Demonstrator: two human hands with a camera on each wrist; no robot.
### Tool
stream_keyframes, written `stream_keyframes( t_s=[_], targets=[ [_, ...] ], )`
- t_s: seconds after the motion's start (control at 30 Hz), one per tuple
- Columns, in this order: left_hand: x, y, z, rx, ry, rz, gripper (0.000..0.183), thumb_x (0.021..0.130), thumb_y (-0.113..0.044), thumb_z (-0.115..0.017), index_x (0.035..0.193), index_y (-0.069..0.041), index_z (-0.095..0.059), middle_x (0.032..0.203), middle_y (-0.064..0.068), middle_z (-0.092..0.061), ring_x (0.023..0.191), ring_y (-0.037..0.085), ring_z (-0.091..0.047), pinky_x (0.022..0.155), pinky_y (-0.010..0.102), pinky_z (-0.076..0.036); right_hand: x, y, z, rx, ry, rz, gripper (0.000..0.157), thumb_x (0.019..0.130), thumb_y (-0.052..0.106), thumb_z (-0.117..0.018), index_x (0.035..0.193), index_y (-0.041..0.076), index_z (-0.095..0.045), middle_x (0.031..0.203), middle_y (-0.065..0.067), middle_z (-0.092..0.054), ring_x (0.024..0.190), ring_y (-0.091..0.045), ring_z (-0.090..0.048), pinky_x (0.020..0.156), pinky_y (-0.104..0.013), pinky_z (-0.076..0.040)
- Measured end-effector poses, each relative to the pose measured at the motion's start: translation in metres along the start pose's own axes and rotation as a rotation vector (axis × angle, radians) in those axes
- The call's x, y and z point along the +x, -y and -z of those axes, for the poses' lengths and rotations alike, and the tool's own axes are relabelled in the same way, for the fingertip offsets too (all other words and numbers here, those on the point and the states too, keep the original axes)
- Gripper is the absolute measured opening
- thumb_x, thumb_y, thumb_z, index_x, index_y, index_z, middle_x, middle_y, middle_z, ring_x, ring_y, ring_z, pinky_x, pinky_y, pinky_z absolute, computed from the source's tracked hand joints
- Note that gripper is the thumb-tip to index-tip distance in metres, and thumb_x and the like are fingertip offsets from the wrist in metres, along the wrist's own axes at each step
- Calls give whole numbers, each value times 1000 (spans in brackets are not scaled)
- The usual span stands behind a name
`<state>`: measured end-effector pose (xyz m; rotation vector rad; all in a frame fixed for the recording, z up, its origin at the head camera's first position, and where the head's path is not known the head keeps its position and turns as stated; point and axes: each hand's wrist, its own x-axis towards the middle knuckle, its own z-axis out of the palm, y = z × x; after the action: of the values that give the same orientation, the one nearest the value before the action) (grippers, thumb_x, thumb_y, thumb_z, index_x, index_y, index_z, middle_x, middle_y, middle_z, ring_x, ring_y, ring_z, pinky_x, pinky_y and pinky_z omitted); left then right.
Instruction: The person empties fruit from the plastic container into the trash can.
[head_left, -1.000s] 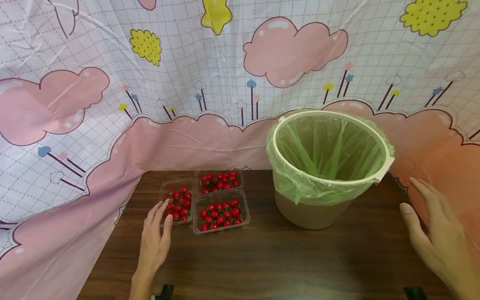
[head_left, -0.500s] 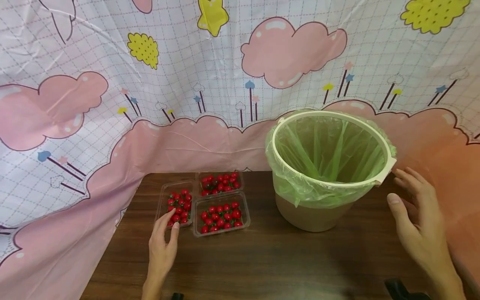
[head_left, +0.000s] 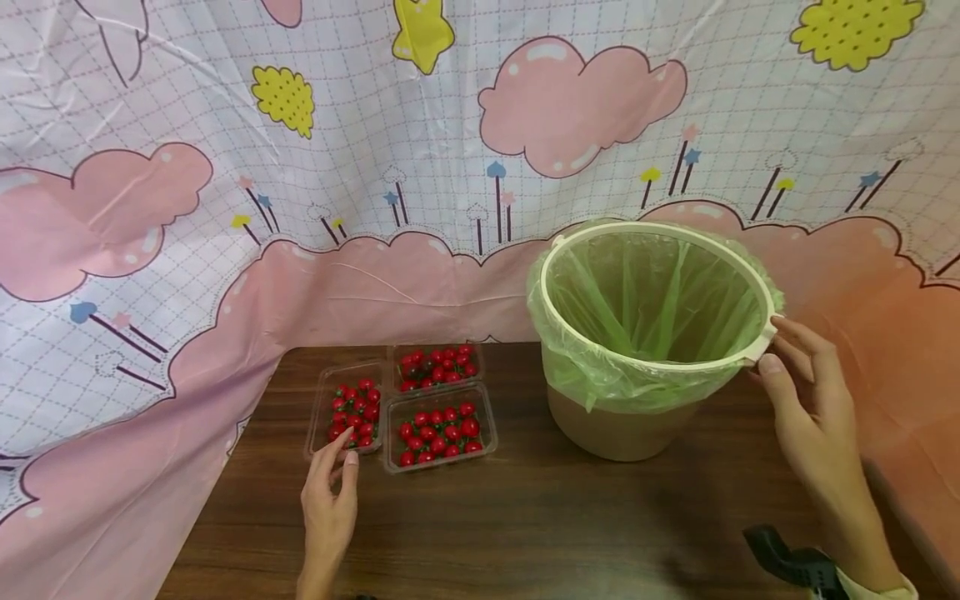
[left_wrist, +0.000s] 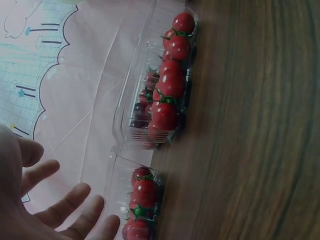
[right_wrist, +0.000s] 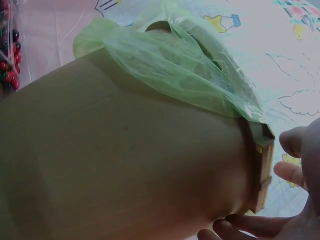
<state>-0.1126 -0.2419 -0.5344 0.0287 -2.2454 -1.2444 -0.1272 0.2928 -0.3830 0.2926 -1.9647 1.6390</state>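
My left hand hovers at the near edge of the left clear plastic container, fingers loosely bent and holding nothing. Cherry tomatoes with green stems fill this container and two others beside it. On the right stands a beige trash bin, lined with a thin green garbage bag folded over its rim. My right hand is at the tab on the bin's white rim ring. In the right wrist view, its thumb and a finger stand spread beside the tab, while other fingertips lie against the bin's side.
The front container and the back container stand close together left of the bin. A printed cloth with clouds and stars hangs behind the dark wooden table and along its sides.
My right hand has moved left from open space to the bin's rim tab. My left hand has shifted slightly right and toward me, off the left container's tomatoes. Bin and containers stay put.
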Motion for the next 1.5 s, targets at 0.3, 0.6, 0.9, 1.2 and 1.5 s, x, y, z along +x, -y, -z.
stream_keyframes(
  t_s=[0.3,0.6,0.9,1.2,1.5],
  targets=[
    [-4,2,-6,19,1,69,33,104,-12,-61,136,-5,-64,110,8,-68,92,22,-67,79,20,-57,7,-1,-9,-129,-74,-125,44,107,13,-51,151,9,-48,151,-15,-49,130,-15,-54,93,-12,-47],
    [-12,4,-15,-10,110,140,36,106,-17,-58,140,-7,-61,117,14,-69,99,31,-70,82,41,-62,7,0,-16,-177,-134,-134,39,106,14,-53,145,9,-56,143,-10,-58,125,-16,-57,96,-14,-45],
    [-9,6,-25,-168,232,212,40,107,-20,-56,146,-10,-56,132,19,-65,115,36,-66,90,24,-56,6,1,-18,-85,-161,-153,38,105,12,-57,142,7,-59,143,-15,-59,128,-21,-56,98,-17,-44],
    [-7,13,-36,-253,247,226,43,105,-12,-60,146,-5,-53,137,25,-59,115,42,-64,87,20,-56,7,-2,-21,34,-172,-139,38,104,8,-58,141,2,-58,142,-17,-58,129,-24,-53,99,-17,-43],
    [-9,5,-40,-247,192,210,37,102,-4,-62,138,2,-59,118,25,-62,97,40,-69,76,34,-63,7,-1,-23,127,-177,-140,38,103,6,-57,141,0,-57,144,-21,-52,132,-28,-49,100,-18,-43]
  ],
)
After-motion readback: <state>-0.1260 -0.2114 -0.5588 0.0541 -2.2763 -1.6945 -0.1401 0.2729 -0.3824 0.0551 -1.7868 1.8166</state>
